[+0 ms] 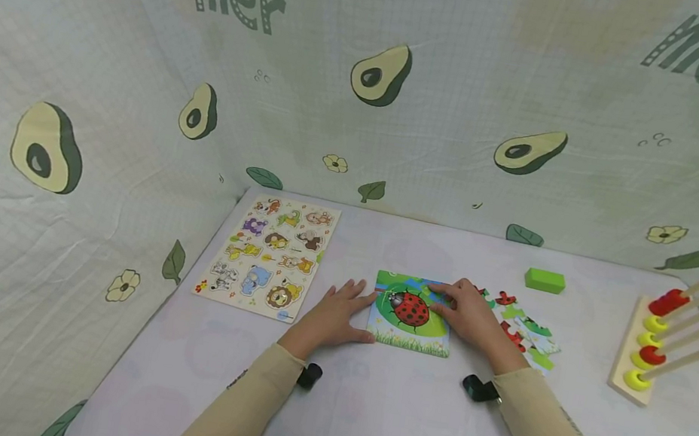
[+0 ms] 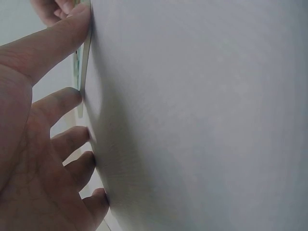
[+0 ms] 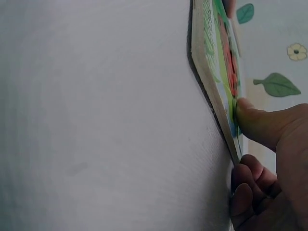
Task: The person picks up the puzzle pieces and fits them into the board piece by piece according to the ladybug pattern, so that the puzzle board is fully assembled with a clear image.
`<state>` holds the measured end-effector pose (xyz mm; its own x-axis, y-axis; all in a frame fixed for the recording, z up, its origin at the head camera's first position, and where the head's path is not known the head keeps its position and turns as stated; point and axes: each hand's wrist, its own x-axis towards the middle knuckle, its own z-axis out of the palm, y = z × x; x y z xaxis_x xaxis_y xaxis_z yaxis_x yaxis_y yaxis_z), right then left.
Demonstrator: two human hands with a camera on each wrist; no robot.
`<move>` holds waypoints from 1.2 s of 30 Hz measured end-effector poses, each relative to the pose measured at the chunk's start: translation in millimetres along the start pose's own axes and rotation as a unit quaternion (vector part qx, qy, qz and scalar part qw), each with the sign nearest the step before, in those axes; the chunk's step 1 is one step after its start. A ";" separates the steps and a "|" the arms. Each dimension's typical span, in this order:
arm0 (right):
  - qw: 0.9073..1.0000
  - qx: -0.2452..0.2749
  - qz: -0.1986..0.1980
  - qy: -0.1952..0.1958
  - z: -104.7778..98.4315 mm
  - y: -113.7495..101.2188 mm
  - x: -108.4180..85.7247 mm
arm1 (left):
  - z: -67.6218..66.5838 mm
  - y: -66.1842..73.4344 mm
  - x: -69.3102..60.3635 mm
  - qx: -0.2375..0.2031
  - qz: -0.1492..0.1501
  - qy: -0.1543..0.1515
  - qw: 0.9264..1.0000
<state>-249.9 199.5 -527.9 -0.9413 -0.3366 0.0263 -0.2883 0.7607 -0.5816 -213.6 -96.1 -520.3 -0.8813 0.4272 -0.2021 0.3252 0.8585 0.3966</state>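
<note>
A square ladybug jigsaw puzzle (image 1: 409, 338) lies flat on the table between the two hands. My left hand (image 1: 334, 315) spreads its fingers beside the board's left edge. In the left wrist view the thumb (image 2: 57, 41) touches that edge, with the other fingertips on or near the table. At the board's upper right, my right hand (image 1: 474, 318) pinches a puzzle piece between thumb and index finger; the hand covers most of it. The right wrist view has the thumb (image 3: 260, 125) on the board's surface and the other fingers curled at its edge.
Several loose puzzle pieces (image 1: 526, 334) lie right of the board, partly behind the right hand. An animal puzzle board (image 1: 267, 258) lies to the left. Toward the back is a green block (image 1: 544, 281). A wooden peg stand (image 1: 625, 353) with red and yellow rings stands far right.
</note>
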 end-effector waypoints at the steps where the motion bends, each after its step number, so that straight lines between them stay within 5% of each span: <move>1: 1.000 0.000 -0.001 0.001 0.0 0.1 0.1 | 0.0 0.0 0.0 0.000 0.000 0.000 1.000; 36: 0.999 0.013 -0.021 0.025 -14.9 8.2 -25.1 | -1.2 1.2 -1.2 -0.003 0.001 0.003 1.000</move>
<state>-231.3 222.4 -521.2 -0.9361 -0.3394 0.0922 -0.3243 0.7317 -0.5995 -212.5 -95.9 -518.5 -0.8824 0.4274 -0.1966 0.3252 0.8561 0.4018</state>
